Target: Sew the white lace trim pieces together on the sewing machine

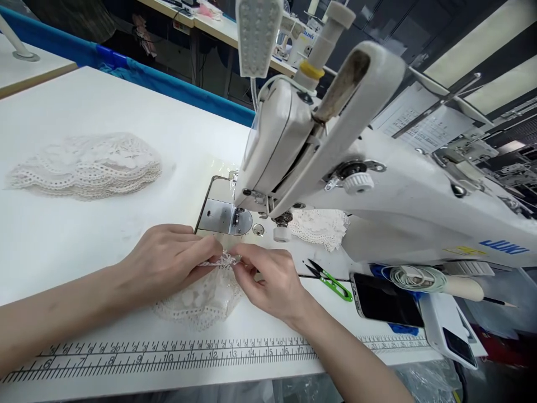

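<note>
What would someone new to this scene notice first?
The white sewing machine stands out most, slanting in from the right with its head over the table. Just in front of its needle plate, the left hand and right hand pinch a lace piece. A lace stack lies to the left, and green snips lie beside a phone on the right.
</note>
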`<state>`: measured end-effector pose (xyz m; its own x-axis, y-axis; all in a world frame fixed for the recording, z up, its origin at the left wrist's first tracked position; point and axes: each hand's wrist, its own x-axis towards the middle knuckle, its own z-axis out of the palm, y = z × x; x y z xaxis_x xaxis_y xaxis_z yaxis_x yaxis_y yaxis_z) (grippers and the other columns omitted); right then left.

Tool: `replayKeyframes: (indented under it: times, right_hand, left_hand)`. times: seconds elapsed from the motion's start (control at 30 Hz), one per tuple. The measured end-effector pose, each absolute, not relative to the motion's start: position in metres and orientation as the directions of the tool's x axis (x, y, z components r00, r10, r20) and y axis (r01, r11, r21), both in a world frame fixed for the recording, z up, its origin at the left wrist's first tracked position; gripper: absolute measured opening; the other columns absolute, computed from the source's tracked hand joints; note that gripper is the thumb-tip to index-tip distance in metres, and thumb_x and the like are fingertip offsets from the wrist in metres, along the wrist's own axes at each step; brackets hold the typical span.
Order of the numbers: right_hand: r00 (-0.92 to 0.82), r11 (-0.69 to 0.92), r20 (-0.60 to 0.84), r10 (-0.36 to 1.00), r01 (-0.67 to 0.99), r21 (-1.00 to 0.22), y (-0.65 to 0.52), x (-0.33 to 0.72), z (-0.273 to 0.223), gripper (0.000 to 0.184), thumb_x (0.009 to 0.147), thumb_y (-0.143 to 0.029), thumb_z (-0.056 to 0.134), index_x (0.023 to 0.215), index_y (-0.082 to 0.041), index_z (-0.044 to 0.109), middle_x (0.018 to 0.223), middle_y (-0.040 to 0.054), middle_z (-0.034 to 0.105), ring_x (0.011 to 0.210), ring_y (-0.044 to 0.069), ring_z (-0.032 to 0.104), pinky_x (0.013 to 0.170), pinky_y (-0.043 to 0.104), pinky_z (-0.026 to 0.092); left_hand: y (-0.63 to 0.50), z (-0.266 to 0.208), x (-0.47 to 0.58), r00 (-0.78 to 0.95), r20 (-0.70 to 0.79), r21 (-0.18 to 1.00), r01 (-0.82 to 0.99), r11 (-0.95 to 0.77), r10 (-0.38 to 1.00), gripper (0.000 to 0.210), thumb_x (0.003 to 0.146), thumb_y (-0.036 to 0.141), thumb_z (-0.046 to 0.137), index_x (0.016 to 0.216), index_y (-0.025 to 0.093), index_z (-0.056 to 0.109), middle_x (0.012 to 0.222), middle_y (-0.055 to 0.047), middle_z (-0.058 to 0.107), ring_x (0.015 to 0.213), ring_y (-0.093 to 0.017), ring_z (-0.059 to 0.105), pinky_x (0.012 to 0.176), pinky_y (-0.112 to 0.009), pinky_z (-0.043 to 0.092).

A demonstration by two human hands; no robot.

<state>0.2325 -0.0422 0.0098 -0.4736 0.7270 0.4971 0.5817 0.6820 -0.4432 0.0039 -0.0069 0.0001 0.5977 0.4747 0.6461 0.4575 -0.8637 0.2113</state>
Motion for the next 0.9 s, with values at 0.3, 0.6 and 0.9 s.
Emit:
replayKeyframes:
  times: [0.3, 0.6, 0.9]
  right_hand:
    - [-0.517, 0.824, 0.724, 0.457, 0.552, -0.127, -0.038, 0.238, 0.014, 0.020, 0.099, -0.007, 0.062, 0.111, -0.020, 0.070, 0.062, -0.0049, 0.068, 0.049, 0.009, 0.058, 0.043, 0.025, 0.043]
    - [-0.729, 0.924, 0.644, 0.232, 0.372, 0.088, -0.039, 0.240, 0.025, 0.027, 0.093, -0.003, 0.067, 0.079, -0.025, 0.073, 0.062, -0.0034, 0.068, 0.050, 0.009, 0.061, 0.035, 0.022, 0.040]
    - [-0.782, 0.916, 0.598, 0.175, 0.352, 0.192, -0.043, 0.246, 0.032, 0.028, 0.092, -0.005, 0.067, 0.077, -0.027, 0.075, 0.065, -0.0029, 0.071, 0.053, 0.010, 0.065, 0.035, 0.020, 0.046]
  left_hand:
    - [-0.005, 0.004, 0.001, 0.589, 0.643, 0.330, 0.363, -0.871, 0.489, 0.006, 0.106, 0.022, 0.048, 0.102, 0.025, 0.049, 0.061, 0.010, 0.056, 0.044, -0.009, 0.045, 0.047, -0.025, 0.032]
    - [-0.016, 0.003, 0.004, 0.679, 0.548, 0.312, 0.378, -0.872, 0.490, 0.047, 0.104, 0.010, 0.043, 0.148, 0.026, 0.045, 0.059, 0.011, 0.059, 0.047, -0.010, 0.054, 0.051, -0.024, 0.043]
    - [-0.018, 0.007, 0.004, 0.638, 0.585, 0.352, 0.357, -0.865, 0.501, 0.021, 0.103, 0.013, 0.047, 0.111, 0.025, 0.063, 0.072, 0.007, 0.074, 0.055, -0.010, 0.066, 0.058, -0.024, 0.048]
